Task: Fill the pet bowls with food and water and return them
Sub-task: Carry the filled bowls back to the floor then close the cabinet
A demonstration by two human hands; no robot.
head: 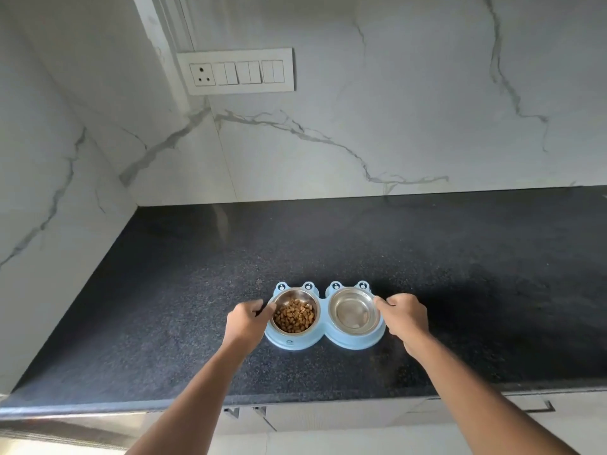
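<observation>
A light blue double pet feeder (323, 336) with frog-eye knobs sits on the black granite counter (328, 241), near its front edge. Its left steel bowl (295, 312) holds brown kibble. The right steel bowl (354, 311) looks shiny inside; I cannot tell whether it holds water. My left hand (247, 320) grips the feeder's left end, fingers curled at the rim. My right hand (404, 316) grips the right end the same way.
White marble-look walls rise behind and to the left of the counter. A switch panel with a socket (237, 71) is mounted on the back wall. Cabinet fronts (328, 418) show below the counter edge.
</observation>
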